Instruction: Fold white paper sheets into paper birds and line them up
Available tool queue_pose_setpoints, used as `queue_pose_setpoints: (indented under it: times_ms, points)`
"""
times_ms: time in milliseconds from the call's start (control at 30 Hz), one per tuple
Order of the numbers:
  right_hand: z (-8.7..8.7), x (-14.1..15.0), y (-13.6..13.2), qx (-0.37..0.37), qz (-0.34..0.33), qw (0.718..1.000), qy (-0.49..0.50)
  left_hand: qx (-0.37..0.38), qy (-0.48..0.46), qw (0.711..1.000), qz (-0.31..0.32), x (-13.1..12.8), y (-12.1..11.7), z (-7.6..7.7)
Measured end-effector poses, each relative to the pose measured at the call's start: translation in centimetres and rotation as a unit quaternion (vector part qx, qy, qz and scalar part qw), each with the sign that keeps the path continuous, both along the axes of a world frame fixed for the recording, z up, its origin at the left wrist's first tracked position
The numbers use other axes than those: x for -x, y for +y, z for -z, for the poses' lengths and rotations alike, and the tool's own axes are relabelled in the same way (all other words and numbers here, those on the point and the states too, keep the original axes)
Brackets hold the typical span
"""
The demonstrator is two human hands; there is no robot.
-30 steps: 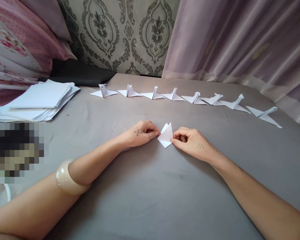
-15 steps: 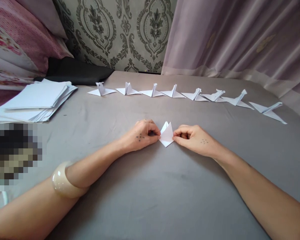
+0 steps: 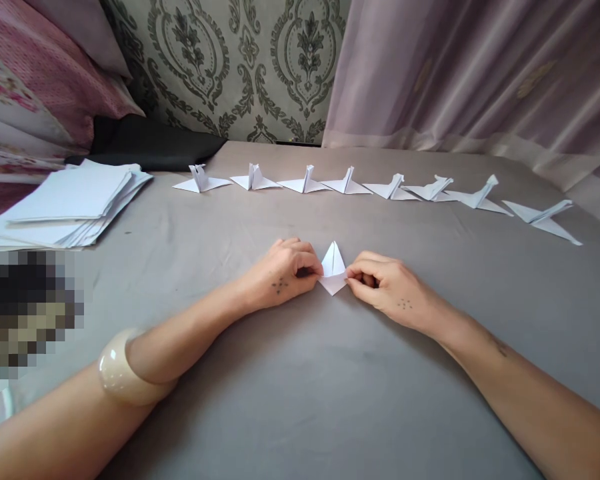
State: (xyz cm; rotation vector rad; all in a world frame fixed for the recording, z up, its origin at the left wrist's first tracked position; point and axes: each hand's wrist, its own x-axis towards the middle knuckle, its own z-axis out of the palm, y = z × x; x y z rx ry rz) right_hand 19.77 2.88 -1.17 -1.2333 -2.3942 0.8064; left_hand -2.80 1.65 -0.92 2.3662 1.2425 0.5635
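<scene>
A small white folded paper [image 3: 333, 267] sits between my hands near the middle of the grey surface, one point facing away from me and one towards me. A crease runs down its upper part, and a flap crosses its lower part. My left hand [image 3: 287, 273] pinches its left corner between thumb and fingers. On the other side, the right corner is pinched by my right hand [image 3: 390, 283], its remaining fingers curled in. A cream bangle [image 3: 130, 373] circles my left forearm.
Several folded paper birds [image 3: 307, 181] stand in a row across the back of the grey surface [image 3: 340, 387]. A stack of white paper sheets [image 3: 70, 193] lies at the far left, with black cloth [image 3: 150, 143] behind it. A blurred-out object [image 3: 30, 307] is at the left edge.
The front layer of the folded paper, which stood raised to a point, now lies folded down, showing the creased part behind it. Both hands keep their hold on its corners.
</scene>
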Motion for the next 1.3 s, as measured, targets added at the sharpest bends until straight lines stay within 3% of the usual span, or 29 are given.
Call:
queue_pose_setpoints:
  times_ms: [300,433,600,767,900,1067,1300]
  points:
    - [-0.3,-0.3,-1.1,-0.147,-0.061,0.983,-0.094,-0.092,0.102,0.988,0.068,0.6,-0.3,0.2]
    - [-0.6,-0.5,-1.7,-0.171,-0.085,0.974,-0.120,-0.116,0.112,0.985,0.055,0.5,-1.2,-0.2]
    - [-0.6,0.4,-1.9,-0.114,0.017,0.990,-0.078,-0.087,0.091,0.992,-0.016,-0.5,-1.9,-0.4]
    - [0.3,1.7,-1.6,-0.048,0.125,0.991,-0.029,-0.023,0.036,0.995,-0.090,-1.5,-1.2,0.7]
    - [0.7,2.0,-1.3,-0.023,0.143,0.989,-0.028,0.071,-0.007,0.987,-0.145,-1.7,-0.7,1.1]
    - [0.9,1.5,-0.7,-0.030,0.203,0.976,-0.070,0.099,-0.021,0.967,-0.234,-1.7,-0.6,1.1]
    - [0.2,0.6,0.2,0.059,0.179,0.979,-0.082,0.145,-0.029,0.957,-0.250,-2.0,-0.4,0.7]
